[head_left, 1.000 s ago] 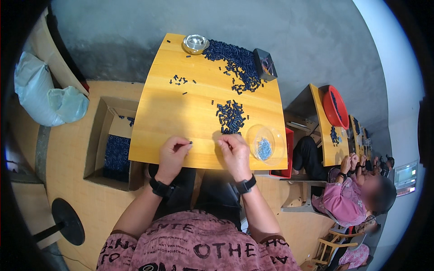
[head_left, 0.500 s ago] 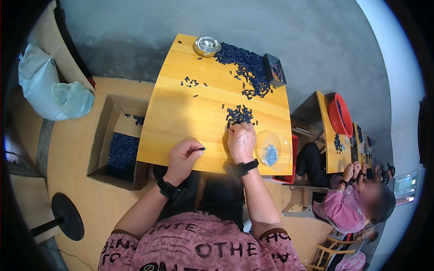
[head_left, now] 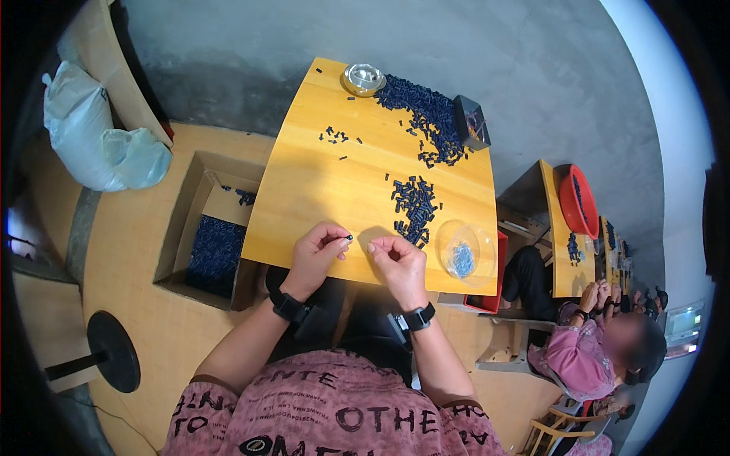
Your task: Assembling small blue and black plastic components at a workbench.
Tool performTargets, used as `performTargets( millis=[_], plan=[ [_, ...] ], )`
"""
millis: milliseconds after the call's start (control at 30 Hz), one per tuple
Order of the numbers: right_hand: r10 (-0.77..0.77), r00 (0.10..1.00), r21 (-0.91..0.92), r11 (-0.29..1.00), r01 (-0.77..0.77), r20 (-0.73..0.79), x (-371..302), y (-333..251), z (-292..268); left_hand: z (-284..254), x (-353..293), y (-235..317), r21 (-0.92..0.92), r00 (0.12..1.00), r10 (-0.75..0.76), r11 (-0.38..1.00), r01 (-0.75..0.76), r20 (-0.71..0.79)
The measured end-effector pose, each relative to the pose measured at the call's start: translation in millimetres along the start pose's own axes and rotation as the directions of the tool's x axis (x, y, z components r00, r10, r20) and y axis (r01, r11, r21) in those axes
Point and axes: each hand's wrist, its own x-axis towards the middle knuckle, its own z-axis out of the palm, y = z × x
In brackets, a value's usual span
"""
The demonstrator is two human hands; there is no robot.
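Near the table's front edge, my left hand (head_left: 313, 257) is closed in a pinch on a small black cylindrical part (head_left: 350, 238), whose end sticks out past the fingertips. Just to the right, my right hand (head_left: 401, 266) is also pinched, its fingertips facing the part across a short gap. Whatever those right fingers hold, if anything, is too small to make out. Beyond the right hand lies a loose pile of similar black parts (head_left: 414, 204). On its right stands a clear round dish (head_left: 487, 247) with tiny silvery-blue pieces (head_left: 461, 260) in it.
At the table's (head_left: 304, 197) far side are a metal bowl (head_left: 363, 79), a big heap of black parts (head_left: 418, 106) and a dark box (head_left: 473, 121). A cardboard box (head_left: 173, 251) with more parts stands left. A co-worker (head_left: 570, 349) sits at the right near a red basin (head_left: 578, 201).
My right hand has left the near pile and come back toward my left hand, uncovering the pile's front. My left hand has risen slightly, still holding the black part. The view has shifted a little.
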Motion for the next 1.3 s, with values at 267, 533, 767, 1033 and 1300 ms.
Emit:
performTargets(
  millis=[267, 533, 767, 1033, 1300],
  plan=[
    [0.301, 0.938, 0.562, 0.752, -0.345, 0.174, -37, -18, -28, 31, -27, 16, -0.097, 0.991, -0.068, 0.992, 0.079, 0.114],
    [0.202, 0.978, 0.571, 0.799, -0.191, 0.045, -58, -40, -53, 39, -39, 32, -0.137, 0.974, 0.02, 0.991, 0.012, 0.227],
    [0.052, 0.996, 0.491, 0.867, -0.082, 0.074, -65, -45, -64, 45, -44, 40, -0.09, 0.956, 0.049, 0.996, -0.024, 0.289],
    [0.07, 0.994, 0.47, 0.877, -0.102, 0.085, -69, -46, -68, 45, -45, 44, -0.043, 0.944, 0.065, 0.998, -0.054, 0.324],
    [0.091, 0.986, 0.458, 0.877, -0.145, 0.137, -70, -41, -71, 43, -40, 50, 0.06, 0.909, 0.12, 0.986, -0.157, 0.4]
  ],
)
